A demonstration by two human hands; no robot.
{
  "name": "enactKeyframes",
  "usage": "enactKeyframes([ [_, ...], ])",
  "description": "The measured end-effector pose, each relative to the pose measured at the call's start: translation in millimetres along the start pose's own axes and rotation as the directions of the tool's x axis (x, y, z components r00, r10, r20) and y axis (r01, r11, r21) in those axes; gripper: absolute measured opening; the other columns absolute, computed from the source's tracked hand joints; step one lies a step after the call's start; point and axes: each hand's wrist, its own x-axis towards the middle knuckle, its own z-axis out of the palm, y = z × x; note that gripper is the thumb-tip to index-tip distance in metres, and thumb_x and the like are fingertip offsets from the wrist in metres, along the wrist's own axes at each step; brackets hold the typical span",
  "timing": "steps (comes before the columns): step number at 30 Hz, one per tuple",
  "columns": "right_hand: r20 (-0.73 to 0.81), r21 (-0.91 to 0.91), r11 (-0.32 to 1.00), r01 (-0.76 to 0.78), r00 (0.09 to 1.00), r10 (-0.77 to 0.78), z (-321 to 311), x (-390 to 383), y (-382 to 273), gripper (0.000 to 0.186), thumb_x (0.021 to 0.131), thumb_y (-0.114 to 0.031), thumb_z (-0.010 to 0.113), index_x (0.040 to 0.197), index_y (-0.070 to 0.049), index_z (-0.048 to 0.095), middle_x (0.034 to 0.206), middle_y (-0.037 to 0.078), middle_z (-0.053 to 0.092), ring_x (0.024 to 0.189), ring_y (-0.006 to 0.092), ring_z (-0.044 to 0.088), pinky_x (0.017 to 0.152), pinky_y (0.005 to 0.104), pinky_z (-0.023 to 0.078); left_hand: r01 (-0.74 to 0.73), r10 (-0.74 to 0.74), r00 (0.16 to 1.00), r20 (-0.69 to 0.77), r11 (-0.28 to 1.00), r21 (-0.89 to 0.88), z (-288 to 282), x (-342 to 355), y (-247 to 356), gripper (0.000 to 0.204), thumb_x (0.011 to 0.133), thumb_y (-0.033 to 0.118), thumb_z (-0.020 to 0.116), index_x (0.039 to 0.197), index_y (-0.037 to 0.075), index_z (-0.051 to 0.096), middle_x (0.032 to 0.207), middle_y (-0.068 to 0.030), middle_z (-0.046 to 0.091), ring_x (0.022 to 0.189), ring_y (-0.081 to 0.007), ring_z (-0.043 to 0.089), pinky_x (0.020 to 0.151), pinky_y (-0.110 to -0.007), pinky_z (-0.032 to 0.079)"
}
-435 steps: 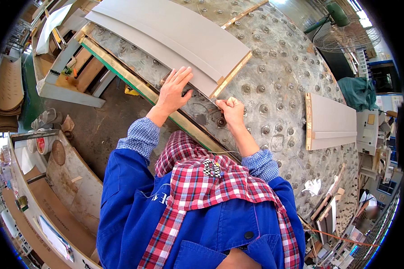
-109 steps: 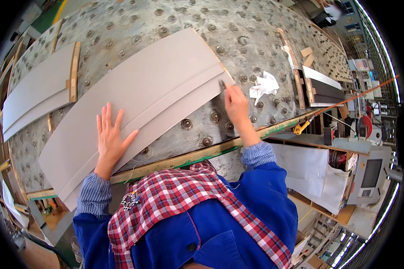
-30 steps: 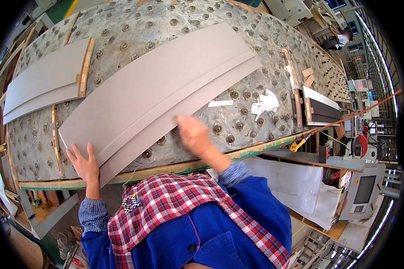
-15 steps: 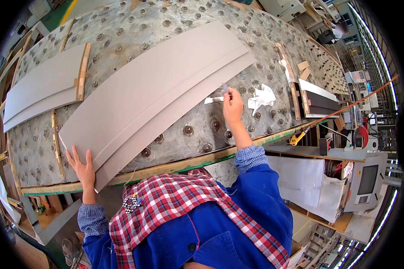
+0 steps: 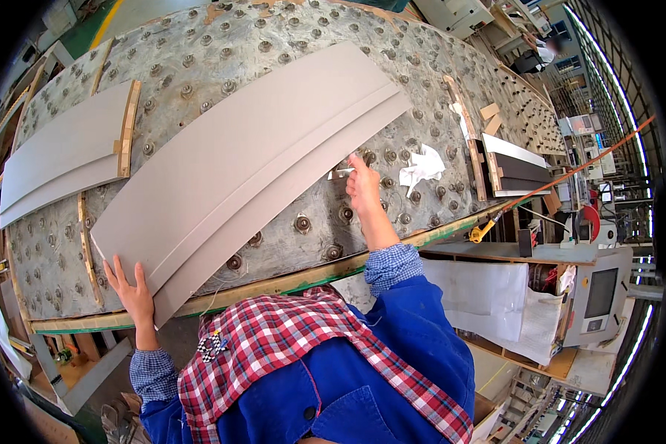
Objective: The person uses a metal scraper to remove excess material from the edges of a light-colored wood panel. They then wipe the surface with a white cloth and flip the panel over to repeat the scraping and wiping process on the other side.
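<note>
One open left hand [image 5: 132, 296] rests at the near corner of a long grey panel [image 5: 251, 159] lying on a studded metal table [image 5: 285, 251], while the curled right hand [image 5: 364, 186] partly hides a white strip [image 5: 335, 176], anything it grips unclear.

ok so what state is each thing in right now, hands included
Large panel: lying on the table, slanted
Left panel: lying flat
White wad: crumpled
White strip: partly hidden by the right hand
Right hand: fingers curled, grip unclear
Left hand: open, at large panel's left end
Orange cord: stretched out
</note>
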Motion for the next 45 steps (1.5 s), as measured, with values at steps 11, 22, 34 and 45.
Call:
enactKeyframes([
  [11,-0.012,0.153,0.988,-0.005,1.000,0.007,-8.9,47.6,-13.8,0.018,0.080,-0.012,0.065,0.070,-0.012,0.051,0.054,-0.008,0.031,0.041,0.0055,0.025,0.037,0.0242,0.017,-0.026,0.026,1.000,-0.002,1.000,-0.004,1.3,0.7,-6.4,0.055,0.093,0.029,0.058,0.140,0.008,0.041,0.152,-0.0179,0.020,0.137,-0.0365,0.027,0.109,-0.045,0.028],
  [22,-0.027,0.102,0.994,-0.023,0.999,0.026,-10.7,46.6,-15.5,0.026,0.084,-0.013,0.065,0.068,-0.015,0.044,0.054,-0.007,0.030,0.041,0.0054,0.027,0.035,0.0225,0.019,-0.031,0.031,0.999,0.007,0.999,0.009,-0.1,1.1,-5.1,0.054,0.094,0.029,0.056,0.141,0.008,0.040,0.152,-0.0176,0.020,0.137,-0.0364,0.027,0.109,-0.045,0.027],
  [34,-0.069,0.067,0.996,-0.055,0.996,0.060,-8.0,44.4,-13.1,0.027,0.083,-0.014,0.066,0.068,-0.014,0.044,0.053,-0.007,0.030,0.039,0.0062,0.025,0.035,0.0226,0.019,-0.035,0.035,0.999,0.001,0.999,0.010,-1.2,1.6,-1.9,0.053,0.093,0.028,0.056,0.140,0.008,0.041,0.152,-0.0182,0.021,0.137,-0.0367,0.028,0.109,-0.045,0.027],
  [45,-0.028,0.109,0.988,-0.105,0.994,0.109,1.3,29.5,-4.8,0.027,0.084,-0.014,0.063,0.068,-0.015,0.042,0.053,-0.007,0.027,0.038,0.0068,0.024,0.034,0.0233,0.017,-0.002,0.002,1.000,-0.010,1.000,-0.015,0.0,-0.2,3.2,0.052,0.093,0.027,0.057,0.139,0.008,0.042,0.151,-0.0179,0.023,0.137,-0.0364,0.028,0.109,-0.045,0.027],
])
